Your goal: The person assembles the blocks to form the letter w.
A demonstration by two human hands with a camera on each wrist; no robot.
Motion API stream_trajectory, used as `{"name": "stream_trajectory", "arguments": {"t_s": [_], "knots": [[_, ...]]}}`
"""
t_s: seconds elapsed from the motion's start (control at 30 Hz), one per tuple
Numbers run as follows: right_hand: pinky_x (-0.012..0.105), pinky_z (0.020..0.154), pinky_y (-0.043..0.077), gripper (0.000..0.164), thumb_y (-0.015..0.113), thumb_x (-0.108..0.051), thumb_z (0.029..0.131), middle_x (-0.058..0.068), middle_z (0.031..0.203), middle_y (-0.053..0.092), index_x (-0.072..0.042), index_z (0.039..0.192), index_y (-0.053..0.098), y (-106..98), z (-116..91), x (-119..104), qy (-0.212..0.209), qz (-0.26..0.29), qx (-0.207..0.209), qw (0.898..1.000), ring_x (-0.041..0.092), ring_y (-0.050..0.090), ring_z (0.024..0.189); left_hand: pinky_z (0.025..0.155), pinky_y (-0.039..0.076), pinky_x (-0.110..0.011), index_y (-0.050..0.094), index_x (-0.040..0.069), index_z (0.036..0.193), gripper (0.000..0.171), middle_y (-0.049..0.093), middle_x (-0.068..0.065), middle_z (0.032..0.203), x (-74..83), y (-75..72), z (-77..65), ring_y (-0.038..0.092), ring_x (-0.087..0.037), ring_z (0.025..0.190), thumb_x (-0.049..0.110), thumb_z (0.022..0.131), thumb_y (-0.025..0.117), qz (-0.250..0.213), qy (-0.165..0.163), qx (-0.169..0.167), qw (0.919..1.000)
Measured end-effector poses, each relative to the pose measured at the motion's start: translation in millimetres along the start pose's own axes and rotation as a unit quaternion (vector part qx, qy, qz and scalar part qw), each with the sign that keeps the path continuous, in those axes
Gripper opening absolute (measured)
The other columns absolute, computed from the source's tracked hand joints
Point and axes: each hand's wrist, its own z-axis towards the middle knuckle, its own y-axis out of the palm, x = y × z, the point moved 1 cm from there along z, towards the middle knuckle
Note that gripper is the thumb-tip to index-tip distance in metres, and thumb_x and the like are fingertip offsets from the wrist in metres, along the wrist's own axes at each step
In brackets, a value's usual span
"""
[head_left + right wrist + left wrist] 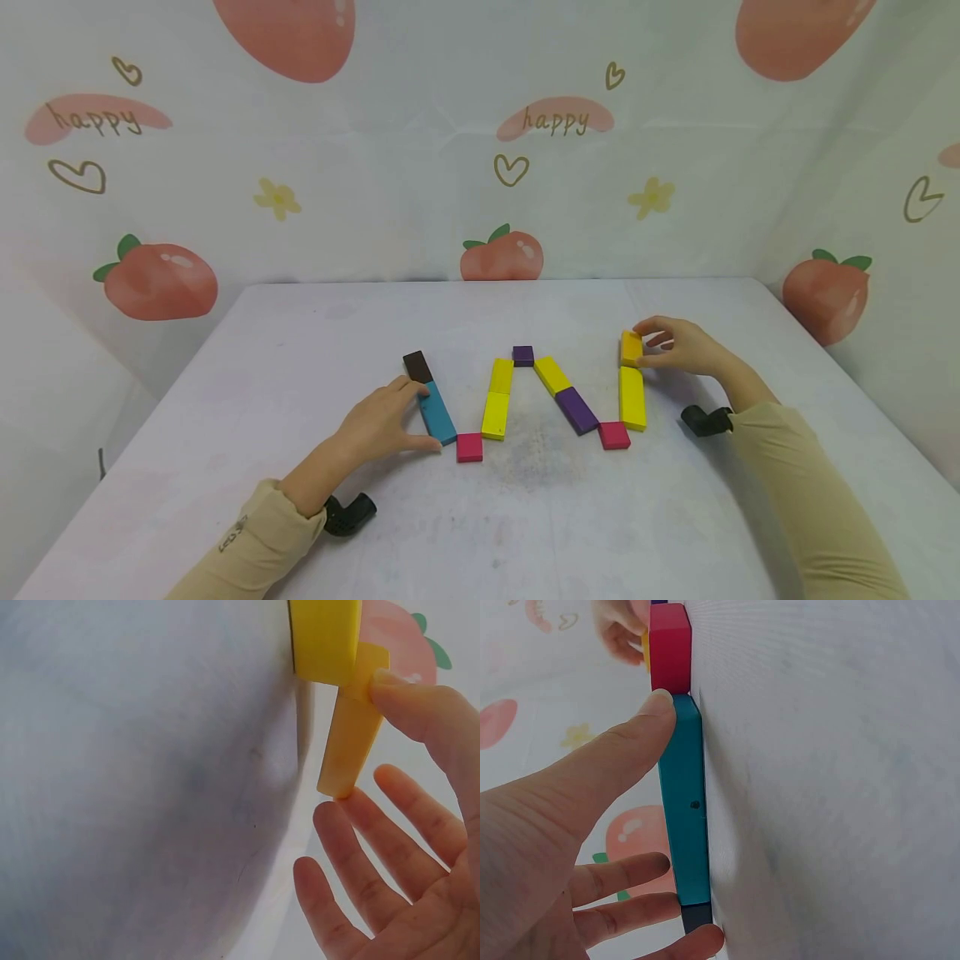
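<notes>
A zigzag row of coloured blocks lies on the table. My left hand (378, 421) is at the row's left end, its thumb tip at the lower end of the blue block (437, 414) and its loosely spread fingers along the upper part. A dark brown block (417, 367) continues that stroke, and a red block (469, 447) sits by its foot. On the far right my right hand (686, 346) pinches an orange-yellow block (350, 742) between thumb and finger, one at each end. Its lower end stands close to the top of a yellow block (632, 400).
Two yellow blocks (496, 415), a small purple block (522, 356), another yellow block (552, 376), a longer purple block (577, 411) and a second red block (614, 435) form the middle. A patterned cloth (390, 183) hangs behind the table (525, 525).
</notes>
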Motion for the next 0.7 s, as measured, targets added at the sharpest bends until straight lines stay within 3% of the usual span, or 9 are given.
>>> {"name": "stream_trajectory", "arguments": {"t_s": [0.7], "knots": [[0.053,0.096,0.046,0.053,0.071,-0.022,0.082,0.026,0.127,0.053,0.002,0.125,0.050,1.8,1.5,2.2,0.002,0.002,-0.012,1.000,0.038,0.056,0.109,0.091,0.051,-0.044,0.053,0.004,0.122,0.076,0.054,-0.013,0.125,0.6,0.0,-0.4,0.057,-0.029,0.105,0.049,0.067,0.079,0.001,0.006,0.005,1.0000]]}}
